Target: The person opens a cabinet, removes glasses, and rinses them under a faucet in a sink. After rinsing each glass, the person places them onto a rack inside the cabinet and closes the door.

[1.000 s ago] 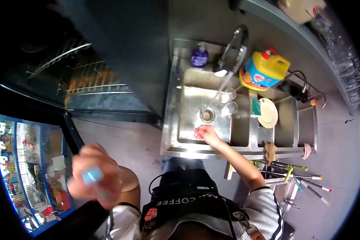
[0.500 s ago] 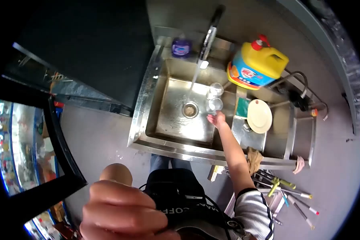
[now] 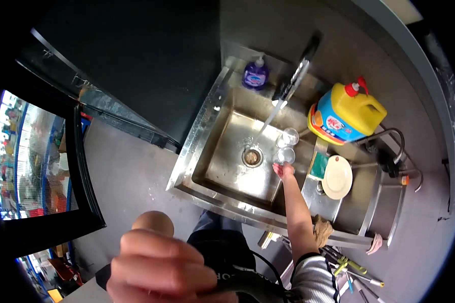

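Observation:
Large and close to the camera, my left hand [image 3: 159, 265] is curled into a fist, and the inside of its grip is hidden. My right hand [image 3: 284, 170] reaches over the right side of the sink basin [image 3: 227, 166], fingers stretched to the left. Its fingertips are right at the nearer clear glass [image 3: 286, 155]. Just behind stands a second clear glass [image 3: 289, 136]. Water runs from the faucet [image 3: 294, 81] into the basin near the drain [image 3: 252, 157].
Behind the sink stand a purple soap bottle [image 3: 255, 74] and a yellow detergent jug [image 3: 349, 113]. To the right are a green sponge [image 3: 318, 165], a cream plate [image 3: 337, 177] and a brown cloth [image 3: 322, 230] on the front edge. Several long-handled tools [image 3: 356, 267] lie below.
The view has shifted, so the sink appears lower and farther right. My right hand is slightly closer to the nearer glass. The left fist stays closed.

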`<state>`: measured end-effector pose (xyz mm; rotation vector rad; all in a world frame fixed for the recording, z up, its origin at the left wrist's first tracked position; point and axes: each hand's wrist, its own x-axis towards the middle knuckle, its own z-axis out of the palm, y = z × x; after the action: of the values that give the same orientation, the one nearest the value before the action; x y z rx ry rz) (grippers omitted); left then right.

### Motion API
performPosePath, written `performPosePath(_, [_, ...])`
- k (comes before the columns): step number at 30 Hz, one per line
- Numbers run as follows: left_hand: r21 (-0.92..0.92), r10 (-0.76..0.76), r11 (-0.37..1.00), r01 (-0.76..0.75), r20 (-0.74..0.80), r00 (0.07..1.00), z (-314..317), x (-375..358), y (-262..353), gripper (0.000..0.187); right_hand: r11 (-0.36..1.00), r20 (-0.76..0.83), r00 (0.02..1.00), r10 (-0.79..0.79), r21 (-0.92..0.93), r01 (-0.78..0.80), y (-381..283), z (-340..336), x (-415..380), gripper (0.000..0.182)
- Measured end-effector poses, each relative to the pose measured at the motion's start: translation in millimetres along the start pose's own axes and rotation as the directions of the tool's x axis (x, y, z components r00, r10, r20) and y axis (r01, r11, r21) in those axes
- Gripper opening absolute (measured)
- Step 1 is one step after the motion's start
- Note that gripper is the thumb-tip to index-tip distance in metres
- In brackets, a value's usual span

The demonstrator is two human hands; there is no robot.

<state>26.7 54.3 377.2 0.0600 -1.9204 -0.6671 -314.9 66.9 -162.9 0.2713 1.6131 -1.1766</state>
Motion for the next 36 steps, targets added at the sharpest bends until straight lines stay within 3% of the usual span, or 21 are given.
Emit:
performPosePath(3, [0.187,-0.061,0.980,0.061,-0.009,0.998,-0.7,-12.6,-9.8,0.034,0.999,-0.078,0.996,0.036,-0.012,-0.037,-1.0,-0.4,20.1,0.030])
performPosePath(5, [0.203,-0.209,0.956,0.213,-0.043,0.977,1.5,-28.4,-28.7,0.031,0.998,-0.138,0.990,0.038,0.052,-0.031,0.6,-0.4,30.5,0.018])
performPosePath(7, [0.158,-0.413,0.897,0.414,-0.041,0.910,11.2,-45.2,-57.2,0.033,0.999,-0.251,0.967,-0.032,-0.005,0.031,-3.2,8.5,19.9,0.016])
performPosePath(8, [0.076,-0.555,0.827,0.557,-0.046,0.830,22.7,-66.5,-78.1,0.021,0.997,-0.309,0.948,-0.074,-0.034,0.067,-10.2,19.2,-5.1,0.017])
performPosePath(10, [0.007,-0.774,0.633,0.774,-0.004,0.633,46.8,-120.2,-126.4,0.019,0.937,-0.260,0.934,-0.244,-0.311,0.158,10.7,12.3,19.7,0.018])
performPosePath(11, [0.046,-0.849,0.526,0.849,0.071,0.523,55.9,-146.4,-147.7,0.019,0.838,-0.177,0.914,-0.365,-0.491,0.239,30.1,2.3,47.4,0.020])
performPosePath(12, [0.082,-0.851,0.524,0.848,0.094,0.516,69.3,-180.7,-173.7,0.019,0.754,-0.096,0.897,-0.432,-0.584,0.301,42.6,0.4,60.1,0.022])
performPosePath(13, [0.213,-0.876,0.479,0.852,0.171,0.450,77.8,-201.3,-192.2,0.026,0.730,-0.085,0.909,-0.408,-0.628,0.269,32.2,22.7,26.1,0.025])
performPosePath(15, [0.355,-0.838,0.540,0.763,0.139,0.528,102.8,-242.5,-227.1,0.033,0.821,0.159,0.942,-0.297,-0.462,0.337,-8.7,65.8,-66.1,0.021])
performPosePath(16, [0.424,-0.811,0.564,0.709,0.123,0.572,114.8,-256.0,-240.9,0.037,0.880,0.199,0.943,-0.267,-0.347,0.323,-25.7,84.8,-103.1,0.019])
performPosePath(19, [0.475,-0.721,0.586,0.657,-0.066,0.690,135.4,-260.5,-267.1,0.043,0.860,0.334,0.909,-0.250,-0.356,0.367,-44.0,115.4,-117.2,0.021])
performPosePath(22, [-0.022,-0.780,0.622,0.783,-0.106,0.617,116.9,-195.8,-237.1,0.037,0.885,0.324,0.907,-0.271,-0.286,0.366,-62.8,129.8,-142.6,0.026])
performPosePath(23, [-0.101,-0.838,0.545,0.832,-0.069,0.541,100.8,-162.3,-213.1,0.029,0.871,0.329,0.901,-0.284,-0.304,0.386,-65.4,129.6,-143.5,0.029])
performPosePath(25, [-0.136,-0.721,0.693,0.708,-0.126,0.681,65.9,-103.6,-165.9,0.019,0.857,0.308,0.896,-0.319,-0.310,0.412,-65.5,126.5,-146.2,0.027])
performPosePath(26, [-0.241,-0.691,0.722,0.649,-0.206,0.693,49.9,-74.3,-134.8,0.016,0.849,0.300,0.891,-0.341,-0.310,0.429,-66.8,126.9,-148.1,0.027])
performPosePath(27, [-0.207,-0.549,0.834,0.512,-0.219,0.806,27.9,-58.8,-111.1,0.007,0.851,0.288,0.886,-0.363,-0.285,0.441,-68.8,126.1,-158.7,0.029])
performPosePath(29, [-0.166,-0.103,0.984,0.069,-0.207,0.973,-5.8,-22.5,-78.4,0.022,0.870,0.266,0.909,-0.321,-0.296,0.394,-66.3,120.8,-149.6,0.029])
performPosePath(31, [-0.230,0.055,0.966,-0.120,-0.271,0.961,-18.2,1.5,-44.6,0.028,0.874,0.263,0.916,-0.305,-0.306,0.378,-60.1,116.9,-137.2,0.030])
performPosePath(32, [-0.178,0.094,0.970,-0.168,-0.362,0.927,-17.7,7.6,-31.8,0.028,0.888,0.244,0.933,-0.266,-0.315,0.336,-57.2,114.9,-131.5,0.030])
performPosePath(33, [-0.244,0.207,0.927,-0.285,-0.300,0.931,-26.7,11.1,-31.9,0.028,0.888,0.232,0.934,-0.271,-0.315,0.336,-54.7,114.6,-131.4,0.030])
performPosePath(36, [-0.271,0.200,0.921,-0.278,-0.282,0.938,-37.3,12.8,-16.8,0.023,0.886,0.229,0.926,-0.300,-0.293,0.360,-50.1,110.7,-136.4,0.026])
